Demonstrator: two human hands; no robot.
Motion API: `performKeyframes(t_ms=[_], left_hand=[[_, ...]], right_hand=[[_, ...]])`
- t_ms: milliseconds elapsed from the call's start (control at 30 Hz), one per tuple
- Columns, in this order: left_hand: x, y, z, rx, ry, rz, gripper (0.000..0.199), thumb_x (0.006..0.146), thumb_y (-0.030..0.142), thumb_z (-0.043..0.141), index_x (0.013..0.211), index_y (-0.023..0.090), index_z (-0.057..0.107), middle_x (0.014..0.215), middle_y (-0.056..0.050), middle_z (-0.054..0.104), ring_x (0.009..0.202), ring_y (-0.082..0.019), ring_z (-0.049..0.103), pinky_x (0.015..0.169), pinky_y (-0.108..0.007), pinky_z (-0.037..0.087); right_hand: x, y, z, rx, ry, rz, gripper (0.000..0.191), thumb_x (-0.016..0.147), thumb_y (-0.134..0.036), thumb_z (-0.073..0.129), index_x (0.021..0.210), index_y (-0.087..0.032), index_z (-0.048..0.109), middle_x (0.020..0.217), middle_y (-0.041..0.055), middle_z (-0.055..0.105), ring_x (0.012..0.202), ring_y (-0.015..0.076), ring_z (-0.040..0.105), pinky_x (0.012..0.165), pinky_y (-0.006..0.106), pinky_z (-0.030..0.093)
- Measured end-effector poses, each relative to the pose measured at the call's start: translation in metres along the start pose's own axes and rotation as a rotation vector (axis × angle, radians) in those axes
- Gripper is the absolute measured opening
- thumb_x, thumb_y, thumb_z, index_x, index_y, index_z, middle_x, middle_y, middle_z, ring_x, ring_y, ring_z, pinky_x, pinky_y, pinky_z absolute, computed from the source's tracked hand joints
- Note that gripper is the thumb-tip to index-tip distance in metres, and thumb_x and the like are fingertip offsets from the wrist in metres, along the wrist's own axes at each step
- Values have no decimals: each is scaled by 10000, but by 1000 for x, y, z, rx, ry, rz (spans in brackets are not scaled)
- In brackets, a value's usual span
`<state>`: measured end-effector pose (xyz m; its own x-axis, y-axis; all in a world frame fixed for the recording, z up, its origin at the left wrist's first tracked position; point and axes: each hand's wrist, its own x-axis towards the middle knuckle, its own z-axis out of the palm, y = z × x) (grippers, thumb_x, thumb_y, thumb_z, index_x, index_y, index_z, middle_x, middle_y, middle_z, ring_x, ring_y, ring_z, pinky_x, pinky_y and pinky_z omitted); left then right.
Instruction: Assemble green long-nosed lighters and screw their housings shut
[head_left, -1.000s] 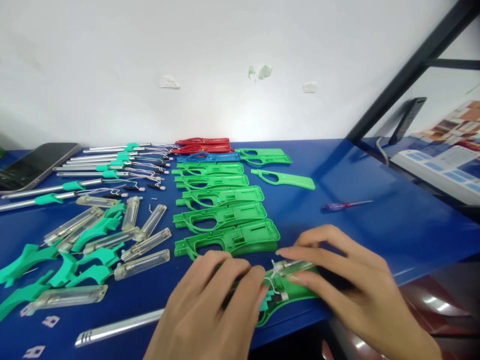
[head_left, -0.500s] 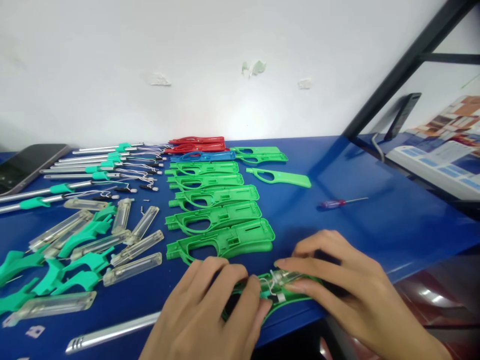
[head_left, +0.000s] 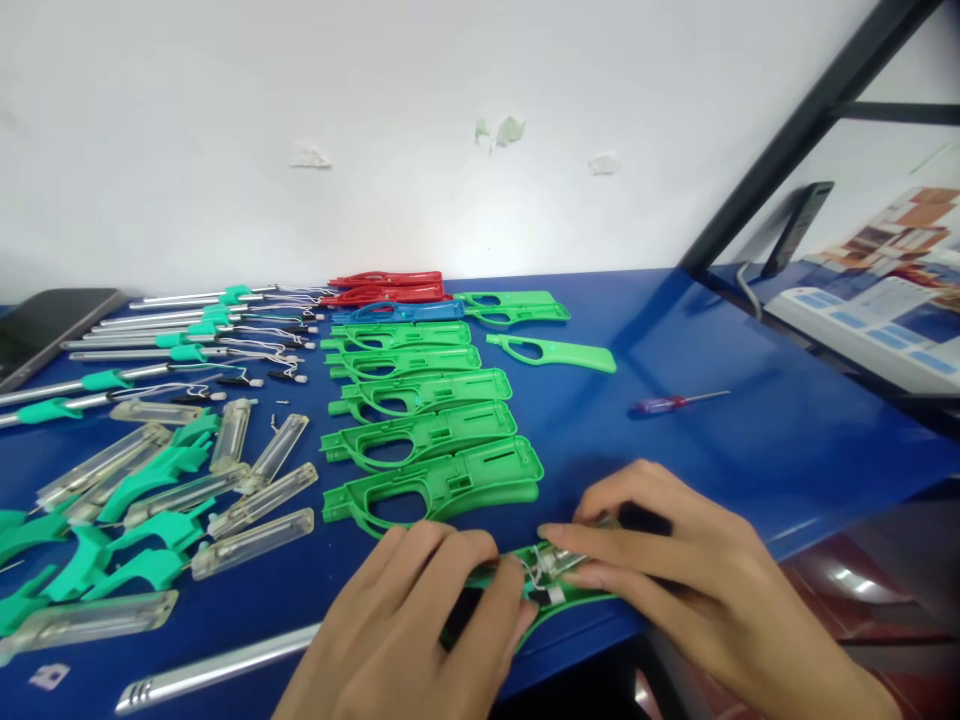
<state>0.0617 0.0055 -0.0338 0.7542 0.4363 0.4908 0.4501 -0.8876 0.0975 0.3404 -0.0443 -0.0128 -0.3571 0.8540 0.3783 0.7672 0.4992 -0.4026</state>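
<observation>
Hands at work on a half-built piece at the near edge of the desk [head_left: 750, 450]. The left hand [head_left: 420, 620] is curled over the front of an open green shell [head_left: 574, 604], fingers closed about it; what lies beneath the palm is hidden. A metal rod [head_left: 217, 665] projects from under this hand toward the left. The right hand [head_left: 690, 560] holds a clear tank [head_left: 564, 560] in a narrow pinch over the rear of the shell, with white wires [head_left: 534, 575] and a black connector [head_left: 544, 597] beside it. The step in hand appears to be seating the tank among the wires. The next move calls for a steady left hold and light, even downward pressure from the right, the wires kept out from under the tank. Farther back lie empty green shells [head_left: 487, 470]; loose clear tanks [head_left: 251, 545] and teal triggers [head_left: 154, 570] occupy the left side, and a screwdriver [head_left: 660, 404] lies to the right.
</observation>
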Motion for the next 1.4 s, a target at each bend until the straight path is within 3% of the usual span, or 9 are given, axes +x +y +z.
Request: performKeyframes(t_ms=[367,733,933,1167,1300,1400], left_hand=[[4,4,-2,25,15,19,382,1065,58,468,1287,226,730,1144,-41,732,951,-216,685,827,-387,578],[11,2,-3,-7,3,29,411,1042,-5,411,1197,230,711,1091,-15,725,903,-196,691,764,-356,580],[12,2,-4,5,-7,43,432,1013,-29,410,1199,223,707,1083,-19,731,887,-200,700,741,-357,586],[9,1,-2,-23,-7,27,385,1046,15,450,1205,234,724,1102,-21,737,936,-202,709,805,-364,598],[8,2,-2,-28,-7,16,384,1065,28,441,1217,240,722,1110,-14,735,927,-201,704,800,-372,591],[7,3,-2,-32,-3,12,364,1084,48,438,1207,238,723,1104,-16,732,935,-204,703,793,-372,587]], right_hand=[[-13,-2,3,-37,-95,76,489,1129,-328,654,1587,-468,558,1249,9,640,1117,165,648,977,358,573],[-7,-4,-3,13,-61,90,400,1131,-309,621,1508,-432,670,1193,8,702,1081,143,704,864,268,609],[-5,-4,0,18,-8,97,385,1113,-352,650,1489,-413,704,1166,38,748,1042,181,737,880,311,639],[2,-9,2,29,45,130,287,1059,-453,702,1287,-332,829,1065,78,775,1005,245,745,898,389,657],[4,-9,-1,76,57,144,231,1053,-440,712,1179,-293,838,1009,76,773,966,245,745,852,371,654],[6,-8,-3,152,53,151,140,1082,-333,673,1073,-278,802,959,46,758,913,205,736,793,310,629]])
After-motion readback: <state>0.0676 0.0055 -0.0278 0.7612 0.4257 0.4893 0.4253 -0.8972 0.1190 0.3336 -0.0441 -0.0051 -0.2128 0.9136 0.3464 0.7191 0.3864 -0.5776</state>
